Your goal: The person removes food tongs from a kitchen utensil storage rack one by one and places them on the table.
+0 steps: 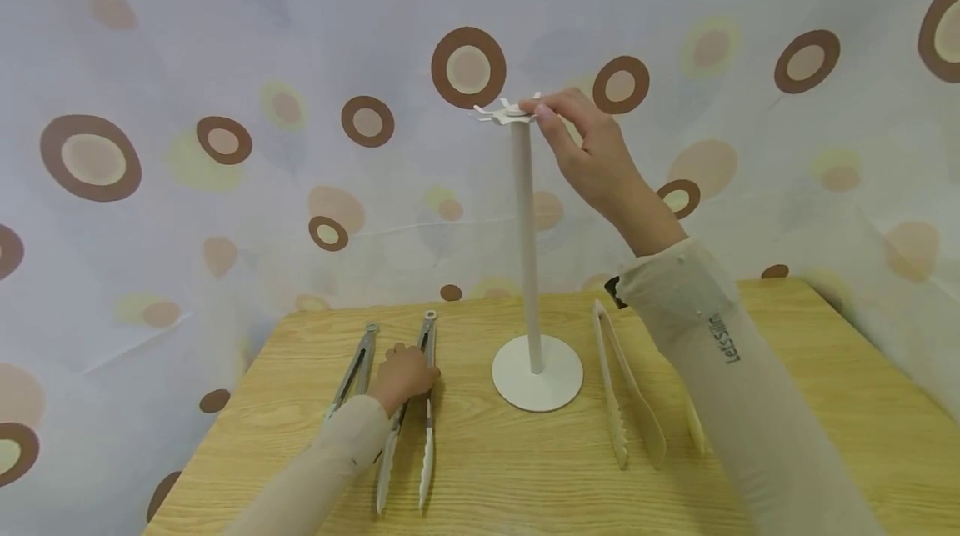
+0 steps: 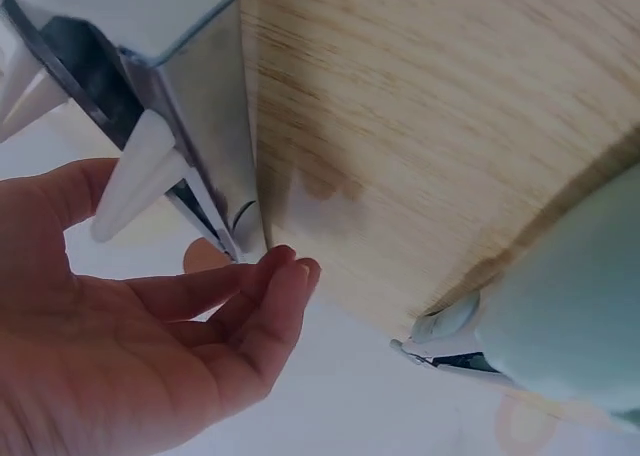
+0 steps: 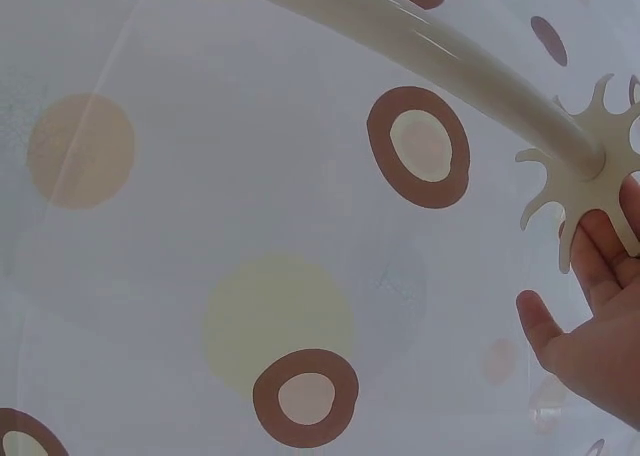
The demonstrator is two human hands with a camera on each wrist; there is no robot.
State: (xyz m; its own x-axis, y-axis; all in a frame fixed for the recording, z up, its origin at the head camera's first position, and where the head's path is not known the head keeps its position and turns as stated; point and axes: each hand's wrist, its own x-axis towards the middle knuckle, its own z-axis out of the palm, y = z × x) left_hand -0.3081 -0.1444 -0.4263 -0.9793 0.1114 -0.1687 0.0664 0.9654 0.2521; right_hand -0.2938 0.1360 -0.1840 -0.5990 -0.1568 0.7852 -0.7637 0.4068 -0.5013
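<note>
On the table, my left hand (image 1: pixel 405 373) reaches over metal tongs with white tips (image 1: pixel 427 469) and grips them near the hinge end. In the left wrist view their silver arms (image 2: pixel 210 126) run between the thumb and the curled fingers. Up high, my right hand (image 1: pixel 596 148) pinches the edge of the hooked top plate (image 1: pixel 501 116) of a white stand (image 1: pixel 526 227). Thumb and forefinger meet at its rim. Seen from the right wrist, some fingers go behind the plate (image 3: pixel 575 191) between its hooks, and part of the hand lies beyond the frame.
More metal tongs (image 1: pixel 363 361) lie left of the left hand, partly behind the sleeve. Beige tongs (image 1: pixel 617 403) lie spread to the right of the stand's round base (image 1: pixel 517 390). A yellow object (image 1: pixel 695 428) is mostly hidden by the right sleeve. A patterned curtain (image 1: pixel 405 211) hangs behind.
</note>
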